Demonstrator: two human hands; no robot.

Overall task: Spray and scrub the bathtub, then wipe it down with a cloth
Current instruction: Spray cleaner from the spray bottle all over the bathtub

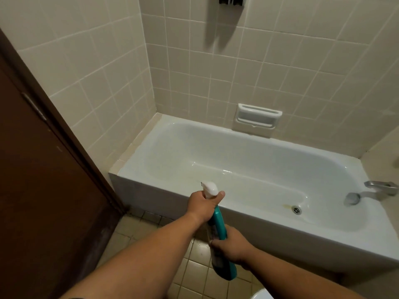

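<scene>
At lower centre, the left hand (pixel 201 207) clamps the neck of the teal spray bottle (pixel 220 230). The right hand (pixel 234 248) grips its body, just before the white bathtub (pixel 237 162).

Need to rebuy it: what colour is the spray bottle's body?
Teal: the plastic spray bottle, clearest in the head view.

Forearms extended, left hand (pixel 203 207) gripping spray bottle (pixel 219 223) neck, right hand (pixel 233 248) its body
</scene>
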